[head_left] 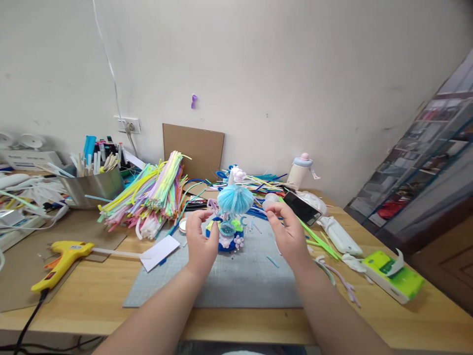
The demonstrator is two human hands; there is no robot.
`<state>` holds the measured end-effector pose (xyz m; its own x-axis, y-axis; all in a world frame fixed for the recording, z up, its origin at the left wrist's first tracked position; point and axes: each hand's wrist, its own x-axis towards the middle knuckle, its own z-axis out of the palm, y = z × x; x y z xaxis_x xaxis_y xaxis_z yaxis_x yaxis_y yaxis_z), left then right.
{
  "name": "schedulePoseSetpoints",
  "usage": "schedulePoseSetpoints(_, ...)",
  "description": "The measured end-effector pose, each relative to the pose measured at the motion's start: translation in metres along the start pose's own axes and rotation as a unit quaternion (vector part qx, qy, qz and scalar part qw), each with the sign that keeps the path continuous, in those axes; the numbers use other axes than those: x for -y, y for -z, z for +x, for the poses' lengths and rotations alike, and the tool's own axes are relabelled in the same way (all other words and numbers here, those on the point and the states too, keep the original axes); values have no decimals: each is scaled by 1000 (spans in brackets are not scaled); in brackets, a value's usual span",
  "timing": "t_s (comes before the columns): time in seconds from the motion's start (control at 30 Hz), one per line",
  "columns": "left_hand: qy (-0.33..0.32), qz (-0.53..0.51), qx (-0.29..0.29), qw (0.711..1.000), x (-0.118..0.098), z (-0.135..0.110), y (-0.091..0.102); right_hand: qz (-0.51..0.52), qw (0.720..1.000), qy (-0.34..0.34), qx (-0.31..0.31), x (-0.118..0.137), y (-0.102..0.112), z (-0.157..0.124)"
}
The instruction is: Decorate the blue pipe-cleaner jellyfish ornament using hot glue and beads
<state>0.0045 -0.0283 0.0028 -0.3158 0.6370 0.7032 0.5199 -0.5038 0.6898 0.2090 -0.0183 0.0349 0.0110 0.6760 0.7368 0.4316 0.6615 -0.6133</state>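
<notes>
A pipe-cleaner ornament stands upright on the grey cutting mat (251,286). It has a fluffy light-blue dome (235,199), a pale pink flower (238,174) on top, and a dark blue base (231,243) with small pink flowers. Just left of it, my left hand (202,239) is curved with thumb and fingers apart, holding nothing. To the right of the ornament, my right hand (288,230) is raised with thumb and forefinger pinched together. At those fingertips is a whitish, see-through round piece (271,198); its exact kind is unclear.
A yellow glue gun (66,259) lies on the left, its stick reaching a white card (160,252). Behind are bundled pipe cleaners (155,192) and a metal tub (94,187) of sticks. On the right lie a phone (301,207), a green tissue pack (393,276) and a bottle (298,173).
</notes>
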Motion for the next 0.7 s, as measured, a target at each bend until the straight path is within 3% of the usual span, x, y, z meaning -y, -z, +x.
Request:
schedulePoseSetpoints(0.13,-38,66,-40,996,9,-2,-5,7,996,-57,-62,-54,-19,-15)
schedulePoseSetpoints(0.23,-20,87,-84,992,19,0,-8,17,996,-75,-53,-85,-36,-24)
schedulePoseSetpoints(0.33,-5,91,-123,988,29,1,-10,36,994,-90,-53,-99,-46,-29)
schedulePoseSetpoints(0.43,-12,102,-150,983,38,-1,-12,60,993,-85,-61,-93,-45,-30)
schedulePoseSetpoints(0.53,-40,118,-160,979,42,-6,-14,81,993,-52,-66,-73,-35,-30)
schedulePoseSetpoints(0.7,-141,126,-137,972,28,-15,-15,73,995,49,-41,-29,-16,-38)
